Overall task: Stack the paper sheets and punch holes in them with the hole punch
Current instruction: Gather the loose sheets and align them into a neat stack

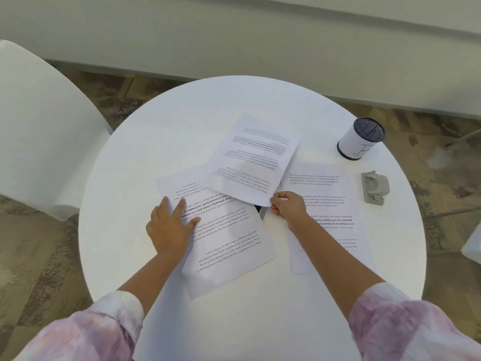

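Note:
Three printed paper sheets lie spread on a round white table (130,256). My right hand (287,207) pinches the near corner of the top sheet (252,160), which is lifted slightly over the others. My left hand (170,225) rests flat, fingers apart, on the left sheet (229,246). A third sheet (328,204) lies to the right, partly under my right forearm. The grey hole punch (374,187) sits at the table's right side, beyond the right sheet and apart from both hands.
A white and dark mesh pen cup (360,139) stands at the back right, behind the hole punch. A white chair (39,131) stands to the left of the table. A small dark object (258,208) peeks out between the sheets near my right hand.

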